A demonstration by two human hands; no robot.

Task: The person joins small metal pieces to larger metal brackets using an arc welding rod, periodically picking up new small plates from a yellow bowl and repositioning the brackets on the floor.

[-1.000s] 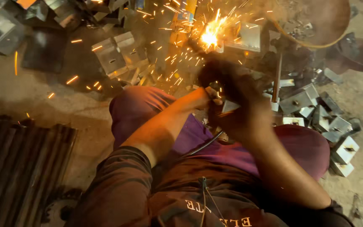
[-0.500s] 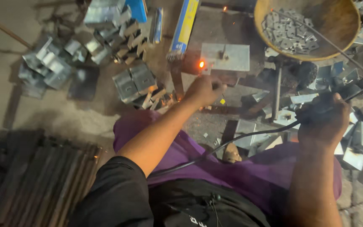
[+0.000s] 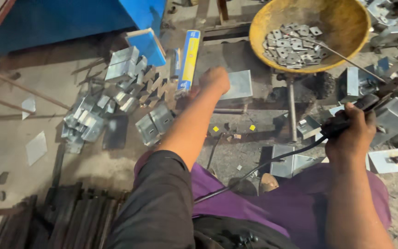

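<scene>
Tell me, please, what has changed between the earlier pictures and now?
The sparks have stopped. The left hand has reached forward onto the square metal plate; the right hand has swung out to the right, away from the weld spot, taking the black electrode holder and its cable with it. The yellow pan of small plates looks unmoved.

Two hands in frame — left hand (image 3: 215, 79) at upper middle, right hand (image 3: 351, 133) at right. One black electrode holder (image 3: 353, 110) with one cable (image 3: 272, 161), right of centre. One round yellow pan (image 3: 346, 55) at upper right, filled with small flat metal squares (image 3: 289, 46) — too many and too overlapped for a sure count, roughly two dozen. One long blue-and-yellow box (image 3: 189, 60) at upper middle. One square metal plate (image 3: 238, 85) beside it. One heap of bent metal brackets (image 3: 116, 97) at left, uncountable.
</scene>
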